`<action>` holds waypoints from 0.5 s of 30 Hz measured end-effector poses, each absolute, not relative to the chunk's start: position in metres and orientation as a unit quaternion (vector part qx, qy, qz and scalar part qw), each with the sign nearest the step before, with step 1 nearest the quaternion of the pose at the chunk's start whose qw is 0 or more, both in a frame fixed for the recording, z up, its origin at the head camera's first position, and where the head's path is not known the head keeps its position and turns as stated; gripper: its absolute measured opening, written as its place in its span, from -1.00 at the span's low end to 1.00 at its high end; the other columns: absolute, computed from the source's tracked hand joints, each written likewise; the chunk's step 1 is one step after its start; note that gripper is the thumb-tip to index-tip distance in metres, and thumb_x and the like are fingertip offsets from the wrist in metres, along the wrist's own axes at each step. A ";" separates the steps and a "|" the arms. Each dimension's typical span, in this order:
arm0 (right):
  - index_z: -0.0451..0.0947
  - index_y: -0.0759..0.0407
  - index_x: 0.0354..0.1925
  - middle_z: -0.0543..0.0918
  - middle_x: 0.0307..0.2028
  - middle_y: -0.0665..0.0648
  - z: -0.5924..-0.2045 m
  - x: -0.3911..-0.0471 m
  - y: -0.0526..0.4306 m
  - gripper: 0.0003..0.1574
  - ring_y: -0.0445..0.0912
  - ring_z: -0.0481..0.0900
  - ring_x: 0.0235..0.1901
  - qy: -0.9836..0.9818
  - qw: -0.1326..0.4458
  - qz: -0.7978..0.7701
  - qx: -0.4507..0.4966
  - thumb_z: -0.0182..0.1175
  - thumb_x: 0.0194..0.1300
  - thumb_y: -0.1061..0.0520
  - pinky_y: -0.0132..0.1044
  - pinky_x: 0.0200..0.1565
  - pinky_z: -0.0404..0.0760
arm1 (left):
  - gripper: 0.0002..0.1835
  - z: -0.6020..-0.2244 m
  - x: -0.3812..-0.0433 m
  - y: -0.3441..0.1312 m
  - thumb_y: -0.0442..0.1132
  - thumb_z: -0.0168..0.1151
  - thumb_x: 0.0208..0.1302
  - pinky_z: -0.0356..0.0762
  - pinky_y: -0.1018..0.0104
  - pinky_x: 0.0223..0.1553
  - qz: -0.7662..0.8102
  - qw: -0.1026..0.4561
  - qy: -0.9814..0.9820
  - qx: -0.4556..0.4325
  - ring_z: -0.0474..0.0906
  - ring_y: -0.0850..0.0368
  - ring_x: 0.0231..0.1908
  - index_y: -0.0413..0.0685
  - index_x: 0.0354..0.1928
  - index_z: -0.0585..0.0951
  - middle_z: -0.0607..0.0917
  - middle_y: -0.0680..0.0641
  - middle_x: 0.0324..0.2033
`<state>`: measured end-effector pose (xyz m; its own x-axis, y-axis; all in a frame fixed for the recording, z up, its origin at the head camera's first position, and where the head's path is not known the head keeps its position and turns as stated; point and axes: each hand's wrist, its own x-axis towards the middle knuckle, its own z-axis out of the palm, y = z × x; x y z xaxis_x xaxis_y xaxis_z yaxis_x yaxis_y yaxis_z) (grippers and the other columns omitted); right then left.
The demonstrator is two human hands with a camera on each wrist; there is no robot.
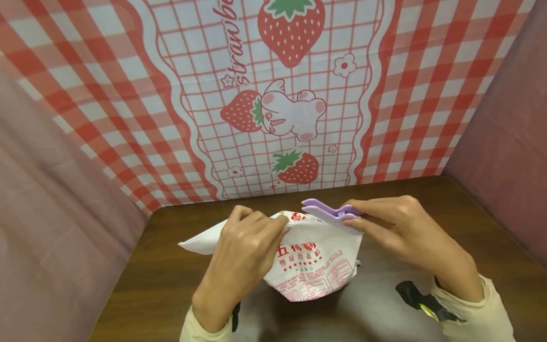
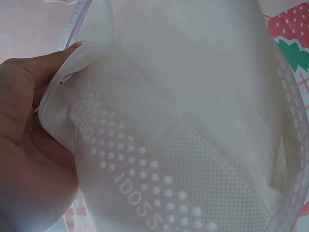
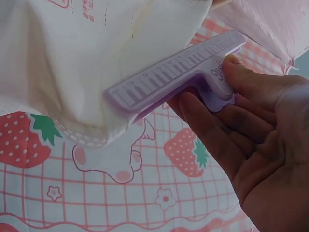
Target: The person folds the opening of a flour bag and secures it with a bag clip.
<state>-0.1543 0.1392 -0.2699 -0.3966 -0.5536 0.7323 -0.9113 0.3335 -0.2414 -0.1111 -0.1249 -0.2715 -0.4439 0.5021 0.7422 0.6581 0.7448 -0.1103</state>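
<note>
A white flour bag (image 1: 314, 270) with red Chinese print leans over the tabletop, its top edge folded. My left hand (image 1: 241, 256) grips that folded top, with the thumb side hidden in the head view. A white flap (image 1: 205, 240) of the bag sticks out beyond it on the left. My right hand (image 1: 410, 232) pinches the handles of a lilac bag clip (image 1: 329, 212) between thumb and fingers. Piano-key marks run along the clip's long bar (image 3: 174, 67), which lies at the bag's top edge. In the head view the clip's two bars stand apart at the left end.
Below is a dark brown wooden table (image 1: 141, 285). Behind it hangs a red-and-white checked cloth (image 1: 419, 95) with strawberries, and pink curtains (image 1: 51, 213) flank both sides. A black strap (image 1: 412, 294) with a yellow piece sits by the right sleeve.
</note>
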 end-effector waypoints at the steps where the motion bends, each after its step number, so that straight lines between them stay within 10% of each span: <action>1: 0.61 0.13 -0.18 0.65 -0.35 -0.09 -0.270 -0.154 0.138 -0.50 -0.39 0.49 -0.47 -0.768 0.272 0.326 0.479 0.38 -0.21 0.38 -0.61 -0.43 0.42 | -0.93 -0.272 -0.111 -0.125 -0.23 0.17 0.16 0.32 0.31 -0.29 -0.098 0.399 -0.844 -0.343 0.45 0.26 -0.57 -0.04 -0.33 0.57 0.57 0.11 -0.64; 15: 0.60 0.11 -0.14 0.65 -0.28 -0.09 -0.271 -0.153 0.136 -0.50 -0.35 0.57 -0.35 -0.774 0.256 0.320 0.482 0.37 -0.16 0.36 -0.59 -0.31 0.48 | -0.90 -0.271 -0.110 -0.124 -0.22 0.13 0.20 0.32 0.29 -0.30 -0.106 0.392 -0.847 -0.342 0.45 0.24 -0.58 -0.07 -0.32 0.58 0.58 0.09 -0.63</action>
